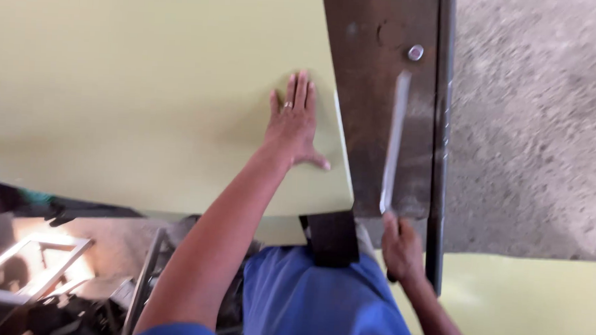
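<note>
The big pale yellow-green flat sheet (pixel 134 93) fills the upper left, smooth and matte, its right edge lying against the rusty brown metal bed (pixel 372 90) of what looks like a lever shear. As far as this view shows, the sheet lies whole, no cut line showing in it, so the cutting seems not yet begun. A second piece of the same yellow-green material (pixel 526 305) lies low on the right, apart from the first. Beyond the machine runs a rough grey concrete floor (pixel 541 118), grainy and speckled.

The left hand (pixel 293 124) presses flat on the sheet just beside the metal bed, fingers (pixel 301 87) laid close together and the thumb splayed out, a ring on one finger. Down the bed slants a long bright steel blade (pixel 393 138), narrow and straight, pivoting at a round shiny bolt (pixel 416 53). The right hand (pixel 401 249) sits at the blade's lower end, fingers curled round what is probably its dark handle, though motion blur hides the grip itself.
</note>
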